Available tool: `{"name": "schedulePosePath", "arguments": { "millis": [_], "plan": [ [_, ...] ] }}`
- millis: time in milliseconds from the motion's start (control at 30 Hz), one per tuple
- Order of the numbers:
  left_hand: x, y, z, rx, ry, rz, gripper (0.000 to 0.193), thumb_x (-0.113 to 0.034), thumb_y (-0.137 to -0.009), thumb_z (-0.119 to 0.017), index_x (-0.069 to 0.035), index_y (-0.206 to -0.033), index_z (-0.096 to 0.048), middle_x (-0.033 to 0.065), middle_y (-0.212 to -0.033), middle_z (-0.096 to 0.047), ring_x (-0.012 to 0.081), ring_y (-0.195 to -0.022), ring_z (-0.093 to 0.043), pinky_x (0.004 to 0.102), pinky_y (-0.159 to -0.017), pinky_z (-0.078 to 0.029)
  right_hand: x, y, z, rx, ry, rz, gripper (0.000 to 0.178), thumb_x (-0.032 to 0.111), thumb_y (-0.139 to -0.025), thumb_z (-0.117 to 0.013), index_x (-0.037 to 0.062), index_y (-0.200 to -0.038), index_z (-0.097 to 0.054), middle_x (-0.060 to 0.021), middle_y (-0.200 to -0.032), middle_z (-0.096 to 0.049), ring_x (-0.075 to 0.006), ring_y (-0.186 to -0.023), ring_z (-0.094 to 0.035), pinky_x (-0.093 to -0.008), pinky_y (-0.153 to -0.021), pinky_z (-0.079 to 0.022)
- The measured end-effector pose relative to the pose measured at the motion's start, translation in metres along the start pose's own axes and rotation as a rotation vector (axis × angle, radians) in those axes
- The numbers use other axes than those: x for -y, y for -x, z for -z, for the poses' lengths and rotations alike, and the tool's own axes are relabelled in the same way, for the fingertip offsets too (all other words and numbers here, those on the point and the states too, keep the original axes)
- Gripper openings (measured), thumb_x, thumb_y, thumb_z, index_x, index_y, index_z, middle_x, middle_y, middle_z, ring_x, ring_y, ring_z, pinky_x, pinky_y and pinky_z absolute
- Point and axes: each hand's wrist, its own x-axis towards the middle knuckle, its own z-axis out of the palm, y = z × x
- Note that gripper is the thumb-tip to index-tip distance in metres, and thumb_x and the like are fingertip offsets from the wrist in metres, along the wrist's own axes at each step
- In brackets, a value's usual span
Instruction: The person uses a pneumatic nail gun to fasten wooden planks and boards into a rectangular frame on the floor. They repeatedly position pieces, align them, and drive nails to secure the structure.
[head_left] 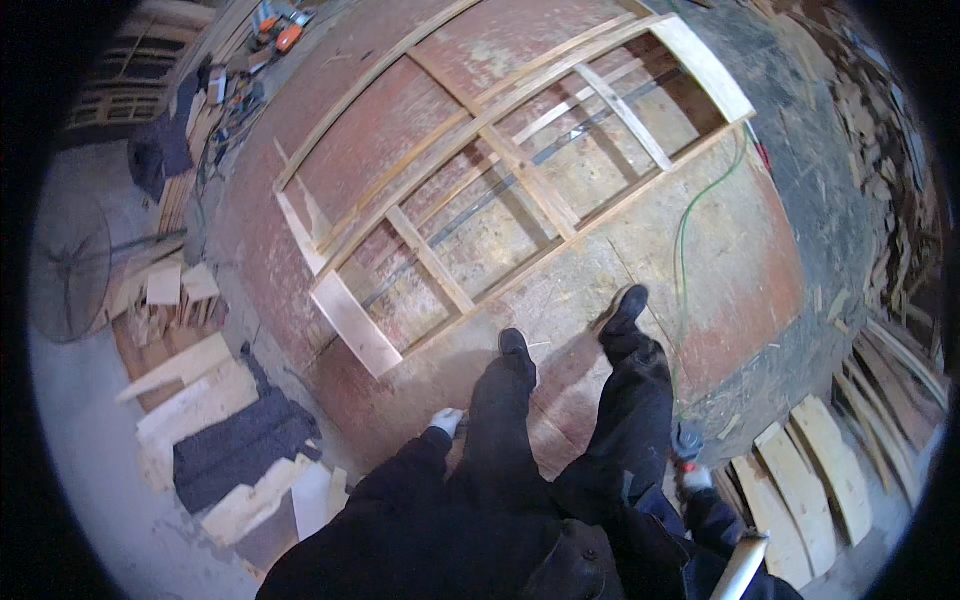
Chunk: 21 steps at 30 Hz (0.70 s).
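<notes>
My right hand, in a pale glove, is closed round a grey and red nail gun low beside my right leg. A thin green hose runs over the floor between the tool and the wooden frame. My left hand, also gloved, hangs by my left leg, apart from the frame; its fingers are too small to make out. In front of my feet lies the wooden frame, made of long rails and crosspieces, with a wide pale board at its left end and another at its right.
Cut boards and a dark cloth lie at left, near a round fan. Curved planks lie at lower right, with scrap wood beyond. Orange tools sit at far left. A pale bar juts in at lower right.
</notes>
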Motion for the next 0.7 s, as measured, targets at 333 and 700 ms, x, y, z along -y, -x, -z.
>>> {"name": "schedulePosePath", "arguments": {
  "millis": [333,700],
  "plan": [
    [-0.061,0.100,-0.141,-0.101,0.234,0.253,0.032,-0.032,-0.097,-0.059,-0.004,-0.109,-0.068,0.0118,-0.090,-0.068,0.0238,-0.073,-0.067,0.0393,-0.065,-0.056,-0.053,-0.062,0.119,0.065,-0.176,-0.103,0.020,0.022,-0.086,-0.064,0.0037,-0.089,-0.070,-0.0145,-0.081,-0.070,-0.0310,-0.074,-0.067,-0.0466,-0.063,-0.052],
    [-0.167,0.114,-0.318,-0.025,0.436,0.065,0.032,-0.031,-0.097,-0.061,-0.003,-0.110,-0.068,0.0122,-0.091,-0.069,0.0240,-0.075,-0.067,0.0377,-0.067,-0.056,-0.005,-0.185,0.382,-0.140,-0.347,0.046,0.013,0.005,-0.075,-0.072,0.0019,-0.086,-0.066,-0.0048,-0.071,-0.064,-0.0193,-0.065,-0.063,-0.0376,-0.056,-0.050]
  ]
}}
